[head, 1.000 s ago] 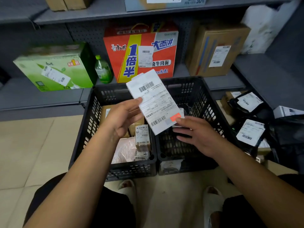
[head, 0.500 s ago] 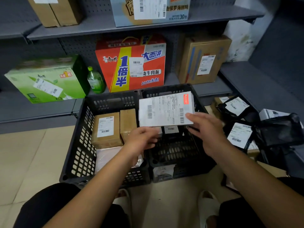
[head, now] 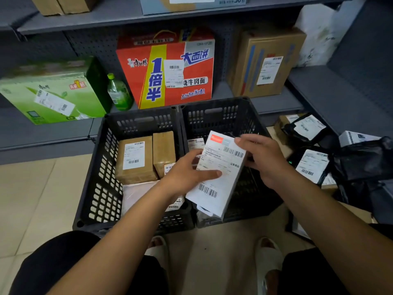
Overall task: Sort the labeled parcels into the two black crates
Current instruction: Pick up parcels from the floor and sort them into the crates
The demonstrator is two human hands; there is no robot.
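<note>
Where the two black crates stand side by side on the floor, we list the following

Item in hand: one white parcel (head: 220, 175), flat, label up, with a red patch at its top corner and barcodes at both ends. It is held tilted over the right crate (head: 212, 116), its lower end above that crate's near rim.

Left hand (head: 185, 177): pinches the parcel's left edge, with the thumb laid across the label face and the other fingers close together at or behind the edge.

Right hand (head: 265, 160): fingers curled together over the parcel's upper right edge. The thumb is hidden, so we cannot tell where it lies.

Left crate (head: 102, 177): at the back, the larger brown box (head: 135, 165), label up, with the narrower brown box (head: 163, 150) just beside it to the right. A pale flat parcel (head: 136, 194) lies in front of them, partly under the left forearm.

Right crate: one labelled packet (head: 195, 143) shows behind the held parcel. The rest we cannot make out.

Floor to the right of the crates: black bag parcels (head: 311, 165) with white labels, heaped.

Shelf behind the crates: green carton (head: 51, 96), green bottle (head: 119, 92), red noodle box (head: 165, 69) and brown carton (head: 265, 62), each carton with a shipping label.

Near edge: the person's knees in black and two pale slippers (head: 268, 254)
</note>
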